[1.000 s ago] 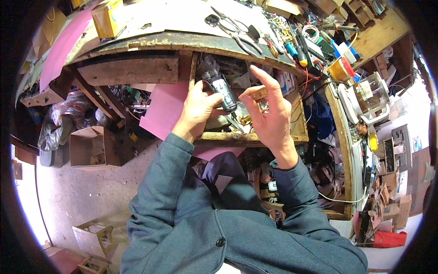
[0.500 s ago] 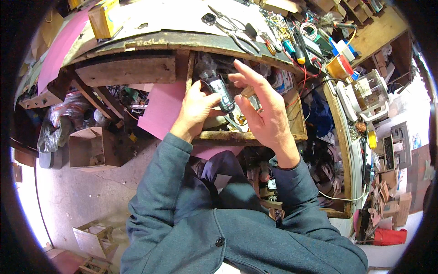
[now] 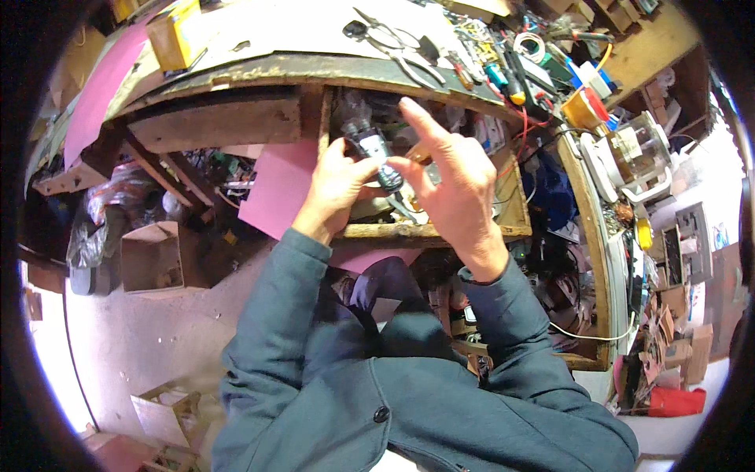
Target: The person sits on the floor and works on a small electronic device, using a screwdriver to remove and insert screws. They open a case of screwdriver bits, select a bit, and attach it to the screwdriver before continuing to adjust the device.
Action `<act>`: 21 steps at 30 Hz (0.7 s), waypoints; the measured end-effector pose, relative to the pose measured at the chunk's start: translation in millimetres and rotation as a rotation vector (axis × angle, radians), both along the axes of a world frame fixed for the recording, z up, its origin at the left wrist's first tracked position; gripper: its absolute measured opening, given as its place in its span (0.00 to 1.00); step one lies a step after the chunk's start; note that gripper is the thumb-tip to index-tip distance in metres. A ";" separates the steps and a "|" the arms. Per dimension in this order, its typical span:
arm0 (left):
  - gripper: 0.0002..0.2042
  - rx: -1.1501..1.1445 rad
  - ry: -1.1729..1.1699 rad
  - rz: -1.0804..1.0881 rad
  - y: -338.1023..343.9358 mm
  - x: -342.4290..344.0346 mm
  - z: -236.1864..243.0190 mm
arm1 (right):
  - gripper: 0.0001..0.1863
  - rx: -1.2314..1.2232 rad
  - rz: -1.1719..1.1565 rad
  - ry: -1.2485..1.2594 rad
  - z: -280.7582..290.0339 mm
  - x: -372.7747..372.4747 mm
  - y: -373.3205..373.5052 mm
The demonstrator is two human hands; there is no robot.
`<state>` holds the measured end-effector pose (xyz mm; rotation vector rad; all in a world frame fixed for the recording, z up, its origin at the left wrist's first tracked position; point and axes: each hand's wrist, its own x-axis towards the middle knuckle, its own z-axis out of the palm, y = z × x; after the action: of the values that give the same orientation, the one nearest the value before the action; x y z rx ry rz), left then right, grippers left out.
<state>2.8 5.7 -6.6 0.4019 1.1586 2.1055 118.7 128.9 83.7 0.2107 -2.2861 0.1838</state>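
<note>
Over an open wooden drawer [image 3: 440,230] under the workbench, my left hand [image 3: 334,189] grips a small dark cylindrical bottle with a pale label [image 3: 376,153]. My right hand [image 3: 452,185] is just right of it. Its thumb and one finger pinch the bottle's lower end, while the index finger points up and the other fingers are spread. The drawer is packed with small items that my hands partly hide.
The wooden workbench top [image 3: 259,43] carries scissors [image 3: 385,35], screwdrivers and other tools [image 3: 503,75] and a yellow box [image 3: 174,35]. A pink sheet [image 3: 279,193] hangs left of the drawer. Cardboard boxes [image 3: 149,256] stand on the floor at left. Cluttered shelves [image 3: 629,165] line the right.
My right hand has moved left onto the bottle's lower end, its fingers closing in from a wide spread. The left hand has kept the bottle in about the same place.
</note>
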 end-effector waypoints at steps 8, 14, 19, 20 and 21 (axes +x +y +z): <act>0.17 -0.025 0.018 0.023 1.6 2.6 -1.9 | 0.22 -0.272 0.088 -0.280 23.7 16.4 -2.1; 0.17 -0.065 0.042 0.036 -1.7 2.8 0.1 | 0.13 0.200 0.069 -0.373 36.5 15.0 -3.4; 0.18 -0.085 0.048 0.039 -0.7 4.6 2.9 | 0.12 0.272 0.033 -0.481 39.2 8.8 -0.3; 0.18 -0.079 0.048 0.037 -0.1 3.7 2.6 | 0.13 0.256 0.020 -0.518 40.6 8.5 0.4; 0.18 -0.087 0.051 0.042 0.1 3.6 2.3 | 0.13 0.203 0.076 -0.514 42.1 8.2 1.5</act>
<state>6.4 5.8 -4.4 0.3951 1.2939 2.0828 126.9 130.4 125.8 0.3932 -2.8122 0.0447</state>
